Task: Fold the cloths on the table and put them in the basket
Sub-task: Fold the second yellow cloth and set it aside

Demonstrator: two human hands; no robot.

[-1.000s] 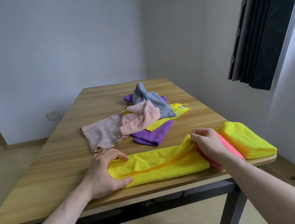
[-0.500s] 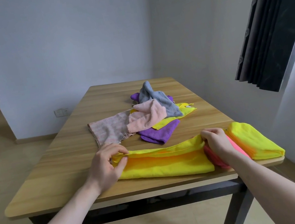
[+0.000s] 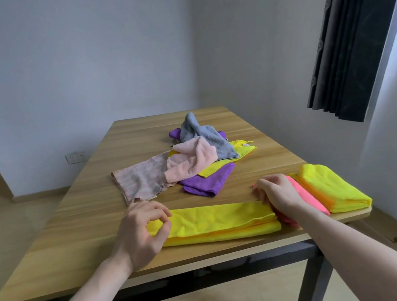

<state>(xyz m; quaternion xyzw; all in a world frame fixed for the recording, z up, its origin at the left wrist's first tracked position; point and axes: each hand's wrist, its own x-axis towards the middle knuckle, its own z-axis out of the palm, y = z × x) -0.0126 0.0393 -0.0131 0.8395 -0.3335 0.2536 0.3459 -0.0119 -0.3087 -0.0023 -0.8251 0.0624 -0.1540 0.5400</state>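
Now | hands: 2, pinching yellow cloth (image 3: 220,221) ends | folded cloths: 2

Soft, even daylight from the right, by the dark curtain (image 3: 352,27); white wall (image 3: 73,66) has a bluish cast. Faint shadows under the cloths on the table (image 3: 93,220). No glare. Strong wide-angle bowing at the edges: forearms stretched, corners slightly soft. Centre sharp.

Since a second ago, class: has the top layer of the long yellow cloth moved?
Yes. The long yellow cloth has had its raised far edge brought toward the table's near edge, now lying flat.
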